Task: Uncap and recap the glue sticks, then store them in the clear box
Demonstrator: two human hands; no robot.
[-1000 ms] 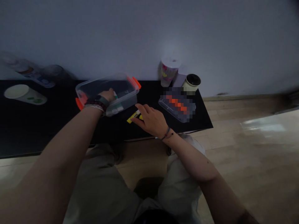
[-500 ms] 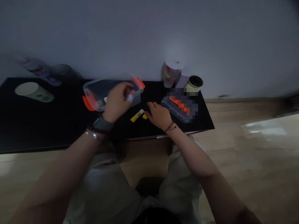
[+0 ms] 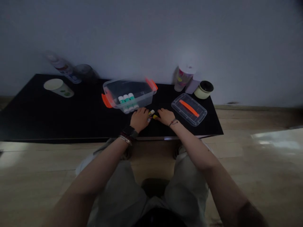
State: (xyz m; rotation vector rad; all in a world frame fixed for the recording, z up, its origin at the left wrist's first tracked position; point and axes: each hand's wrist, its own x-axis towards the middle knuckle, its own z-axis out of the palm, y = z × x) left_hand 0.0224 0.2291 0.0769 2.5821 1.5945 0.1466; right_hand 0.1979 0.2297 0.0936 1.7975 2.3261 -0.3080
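Note:
On the low black table [image 3: 59,116] my left hand [image 3: 139,119] is closed round a yellow glue stick [image 3: 151,113], whose white end pokes out past my fingers. My right hand [image 3: 166,115] sits just to its right, fingertips pinched on the small yellow cap [image 3: 155,117]. Directly behind my hands stands a clear plastic box [image 3: 129,93] with orange clips, and inside it lie three white and green glue sticks [image 3: 126,99] side by side.
The box's clear lid [image 3: 188,109] with an orange strip lies to the right. Behind it stand a printed cup [image 3: 183,76] and a cream jar [image 3: 203,89]. A paper cup [image 3: 58,87], a bottle [image 3: 62,66] and a dark glass [image 3: 85,72] are at the back left. Wooden floor surrounds the table.
My left hand came out of the box and moved right onto the yellow glue stick. My right hand shifted to the yellow cap. The camera view slid left.

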